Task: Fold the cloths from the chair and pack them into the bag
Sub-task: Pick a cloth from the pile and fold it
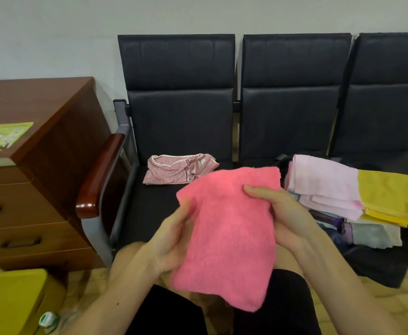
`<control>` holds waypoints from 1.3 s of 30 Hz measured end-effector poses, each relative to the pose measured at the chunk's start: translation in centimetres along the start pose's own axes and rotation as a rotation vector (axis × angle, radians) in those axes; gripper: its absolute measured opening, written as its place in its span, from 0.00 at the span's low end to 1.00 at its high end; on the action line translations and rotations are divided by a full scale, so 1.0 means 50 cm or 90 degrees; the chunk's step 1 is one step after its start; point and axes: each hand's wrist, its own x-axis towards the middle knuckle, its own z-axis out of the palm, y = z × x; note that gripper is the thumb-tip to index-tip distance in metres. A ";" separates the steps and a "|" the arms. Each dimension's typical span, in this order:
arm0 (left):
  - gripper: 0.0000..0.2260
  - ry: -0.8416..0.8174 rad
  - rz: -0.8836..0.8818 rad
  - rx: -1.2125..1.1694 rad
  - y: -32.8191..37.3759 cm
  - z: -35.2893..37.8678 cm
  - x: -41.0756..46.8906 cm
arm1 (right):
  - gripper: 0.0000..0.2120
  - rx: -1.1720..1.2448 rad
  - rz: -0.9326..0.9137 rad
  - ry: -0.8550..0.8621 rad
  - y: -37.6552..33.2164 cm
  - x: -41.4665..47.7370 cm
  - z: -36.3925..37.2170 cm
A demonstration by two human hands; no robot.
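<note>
Above the lap, both hands, left (174, 238) and right (278, 209), pinch the folded pink cloth (227, 238) by its sides. Keep edges aligned while carrying it to the bag (377, 267), on the chair (164, 209).

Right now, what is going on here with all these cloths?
A person holds a folded pink towel in front of them: the left hand grips its left edge, the right hand its right edge. A patterned garment lies on the left chair seat, not yet packed. On the next seat, folded cloths, among them light pink cloths and a yellow cloth, are piled in or on a dark bag; I cannot tell which.
</note>
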 end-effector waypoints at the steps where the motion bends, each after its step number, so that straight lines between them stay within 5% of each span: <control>1: 0.30 -0.002 -0.019 -0.005 -0.001 0.001 -0.003 | 0.23 -0.016 0.010 0.012 0.000 0.001 0.000; 6: 0.30 0.080 -0.013 0.033 0.000 0.000 -0.012 | 0.15 -0.035 0.011 0.035 -0.005 0.002 -0.001; 11: 0.26 0.246 0.072 0.078 0.032 0.012 -0.003 | 0.23 -0.032 0.102 0.064 0.079 0.011 -0.013; 19: 0.19 0.269 0.040 0.254 0.093 -0.007 -0.012 | 0.14 -0.194 0.008 0.099 0.025 0.020 -0.031; 26: 0.25 0.298 -0.018 0.335 0.097 -0.026 -0.003 | 0.34 -0.339 0.049 0.239 0.017 0.033 -0.038; 29: 0.46 0.358 0.024 0.244 0.104 -0.040 0.009 | 0.34 -0.337 0.060 0.213 0.012 0.036 -0.042; 33: 0.28 0.281 0.075 0.240 0.123 -0.035 0.005 | 0.40 -0.364 0.025 0.119 -0.007 0.039 -0.053; 36: 0.35 0.224 0.106 0.313 0.145 -0.036 0.007 | 0.39 -0.508 -0.031 0.067 -0.026 0.047 -0.050; 39: 0.29 0.298 0.162 0.425 0.156 -0.025 0.022 | 0.27 -0.635 -0.098 0.061 -0.050 0.058 -0.038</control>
